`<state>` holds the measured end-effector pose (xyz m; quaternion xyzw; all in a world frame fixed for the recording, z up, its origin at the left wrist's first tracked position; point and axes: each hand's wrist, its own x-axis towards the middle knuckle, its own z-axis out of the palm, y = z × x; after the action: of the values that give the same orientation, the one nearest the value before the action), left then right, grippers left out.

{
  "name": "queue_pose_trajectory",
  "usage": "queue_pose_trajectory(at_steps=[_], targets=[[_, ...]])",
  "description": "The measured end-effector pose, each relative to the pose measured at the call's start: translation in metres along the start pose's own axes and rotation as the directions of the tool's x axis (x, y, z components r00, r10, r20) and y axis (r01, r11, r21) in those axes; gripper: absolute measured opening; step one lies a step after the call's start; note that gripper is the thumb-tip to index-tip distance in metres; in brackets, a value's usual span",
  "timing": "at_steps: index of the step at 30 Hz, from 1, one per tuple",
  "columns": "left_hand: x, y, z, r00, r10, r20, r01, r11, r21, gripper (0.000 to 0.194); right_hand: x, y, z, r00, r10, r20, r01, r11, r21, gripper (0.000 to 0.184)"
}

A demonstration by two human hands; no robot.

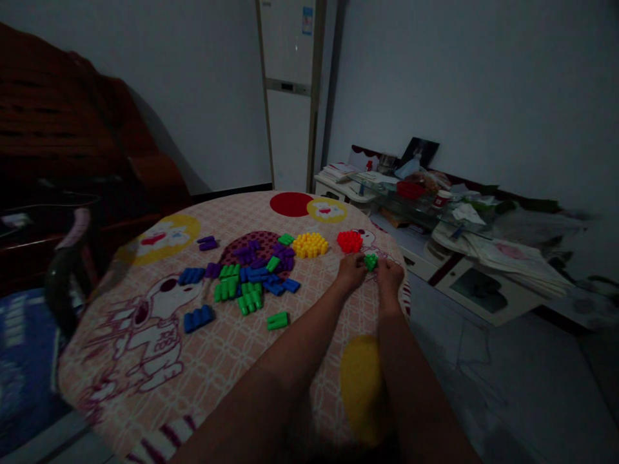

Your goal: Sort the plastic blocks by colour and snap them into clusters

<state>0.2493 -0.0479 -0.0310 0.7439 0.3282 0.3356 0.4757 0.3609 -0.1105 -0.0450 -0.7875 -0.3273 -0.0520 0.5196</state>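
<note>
Both hands meet at the right side of the round table, around a small cluster of green building blocks. My left hand pinches the cluster from the left, its fingers curled. From the other side, my right hand closes its fingertips on the same green piece. Just beyond them stands a tight group of red blocks, with a larger group of yellow blocks to its left. Loose green blocks, blue blocks and purple blocks lie scattered over the middle and left of the table.
A patterned cloth covers the table. At the right, a low cabinet carries papers, bags and a cup. A wooden bench stands at the left, and a tall white cabinet-like unit fills the corner.
</note>
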Motion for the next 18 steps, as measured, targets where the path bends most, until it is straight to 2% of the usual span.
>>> queue_pose_trajectory(at_steps=[3, 7, 12, 15, 18], targets=[[-0.002, 0.001, 0.000, 0.999, -0.028, -0.025, 0.027, 0.999, -0.021, 0.038, -0.001, -0.004, -0.002, 0.999, 0.008, -0.033, -0.007, 0.999, 0.035, 0.047], [-0.008, -0.001, -0.004, 0.998, -0.016, -0.059, 0.015, 1.000, -0.024, 0.035, -0.002, -0.006, 0.001, 1.000, -0.019, 0.007, 0.018, 0.996, 0.087, 0.045], [-0.015, 0.010, -0.014, 0.995, -0.018, -0.102, 0.023, 0.999, 0.049, 0.033, -0.003, -0.003, 0.008, 0.986, -0.150, 0.071, 0.158, 0.980, -0.123, 0.038], [-0.017, 0.023, -0.031, 0.997, 0.074, -0.033, -0.066, 0.979, 0.191, 0.032, -0.004, -0.003, 0.009, 0.978, -0.193, 0.081, 0.206, 0.955, -0.212, 0.033], [-0.018, 0.036, -0.062, 0.982, 0.168, 0.090, -0.190, 0.904, 0.384, 0.028, -0.005, -0.004, 0.007, 0.983, -0.177, 0.053, 0.185, 0.947, -0.263, 0.032]])
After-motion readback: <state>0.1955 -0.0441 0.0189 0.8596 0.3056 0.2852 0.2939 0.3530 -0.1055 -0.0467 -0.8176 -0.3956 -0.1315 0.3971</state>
